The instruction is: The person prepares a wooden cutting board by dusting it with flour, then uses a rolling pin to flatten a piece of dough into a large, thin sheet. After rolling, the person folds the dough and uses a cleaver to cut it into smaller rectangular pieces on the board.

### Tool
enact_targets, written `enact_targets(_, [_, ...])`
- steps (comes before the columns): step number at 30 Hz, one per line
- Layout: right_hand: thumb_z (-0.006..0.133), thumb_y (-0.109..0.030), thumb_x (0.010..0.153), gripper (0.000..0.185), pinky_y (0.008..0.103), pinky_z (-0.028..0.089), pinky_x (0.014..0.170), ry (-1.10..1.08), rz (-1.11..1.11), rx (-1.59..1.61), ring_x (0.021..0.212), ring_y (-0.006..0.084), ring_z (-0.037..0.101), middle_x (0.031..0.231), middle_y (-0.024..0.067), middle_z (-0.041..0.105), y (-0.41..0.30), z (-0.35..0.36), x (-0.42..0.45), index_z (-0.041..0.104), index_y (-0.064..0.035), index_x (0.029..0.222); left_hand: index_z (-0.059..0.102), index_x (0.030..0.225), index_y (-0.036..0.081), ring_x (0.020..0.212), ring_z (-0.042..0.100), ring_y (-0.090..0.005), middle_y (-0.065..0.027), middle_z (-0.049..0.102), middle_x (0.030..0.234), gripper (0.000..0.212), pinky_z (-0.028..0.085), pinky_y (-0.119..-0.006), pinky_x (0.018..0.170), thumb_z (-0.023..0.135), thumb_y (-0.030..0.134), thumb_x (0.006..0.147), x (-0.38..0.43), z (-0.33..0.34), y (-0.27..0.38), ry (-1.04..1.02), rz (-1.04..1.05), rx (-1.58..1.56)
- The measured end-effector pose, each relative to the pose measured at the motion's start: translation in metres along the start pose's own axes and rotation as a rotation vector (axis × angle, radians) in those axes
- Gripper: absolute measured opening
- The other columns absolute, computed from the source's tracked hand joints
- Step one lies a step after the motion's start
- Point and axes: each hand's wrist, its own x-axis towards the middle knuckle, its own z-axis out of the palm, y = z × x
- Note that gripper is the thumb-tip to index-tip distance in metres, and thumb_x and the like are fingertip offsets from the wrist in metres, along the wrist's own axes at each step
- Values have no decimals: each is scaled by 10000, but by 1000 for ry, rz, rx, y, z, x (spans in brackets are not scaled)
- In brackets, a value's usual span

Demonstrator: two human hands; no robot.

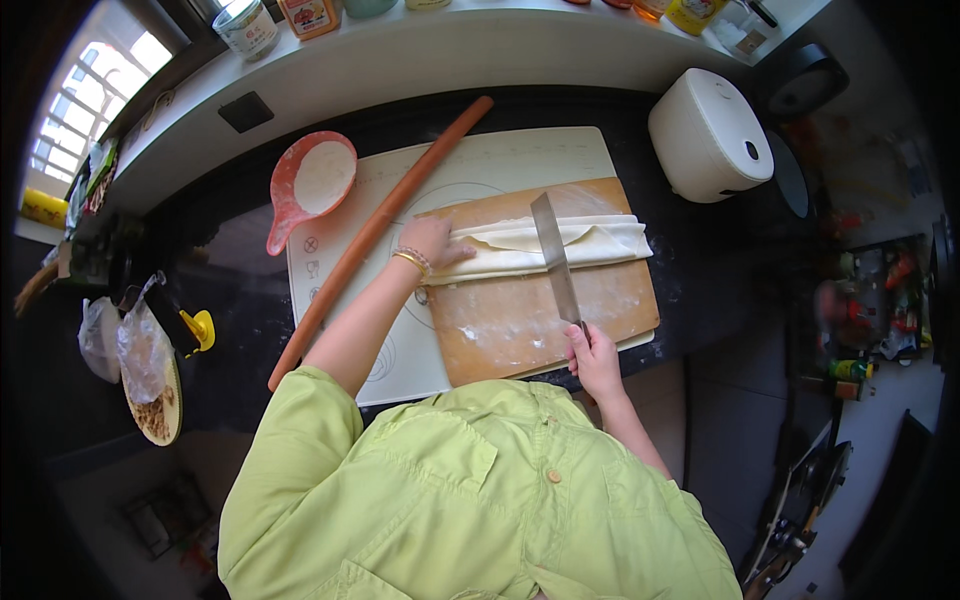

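A long folded sheet of dough (502,251) lies across a floured wooden board (495,322), its right end reaching past the board's edge. My left hand (433,244) rests on the dough's left end, thumb and fingers apart, covering part of it. In my right hand (595,356) is the handle of a kitchen cleaver (553,251). Its broad blade points away from me and crosses over the dough; I cannot tell whether it touches. Beneath the board is a pale pastry mat (525,154) with printed markings.
A long wooden rolling pin (382,217) lies diagonally on the mat's left side. Behind it stands a red scoop-shaped bowl (283,214) of flour (325,178). A white appliance (705,135) occupies the back right. Plastic bags (142,345) and a yellow stand (199,330) are at left.
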Motion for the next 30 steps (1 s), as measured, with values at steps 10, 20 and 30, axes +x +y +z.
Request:
enact_targets(10, [466, -346, 925, 347, 201, 359, 392, -32, 48, 75, 432, 56, 439, 559, -1, 477, -2, 0, 3, 563, -16, 876, 692, 834, 55, 728, 629, -268, -152, 648, 791, 462, 478, -350, 692, 689, 490, 678, -19, -15, -28, -256, -180, -319])
enact_targets(20, [448, -331, 919, 378, 425, 435, 603, 93, -49, -240, 683, 391, 573, 696, 227, 572, 5, 21, 11, 554, 29, 871, 403, 1281, 66, 1233, 373, -270, -106, 383, 1356, 698, 330, -420, 978, 618, 442, 733, -25, 30, 18, 334, 221, 16])
enact_targets(30, [435, -336, 921, 386, 428, 425, 588, 89, -83, -305, 658, 367, 557, 660, 205, 556, -1, 23, 13, 538, 19, 809, 303, 1351, 68, 1321, 244, -246, -74, 270, 1431, 630, 203, -428, 1076, 510, 367, 837, -12, 58, 48, 243, 477, 64])
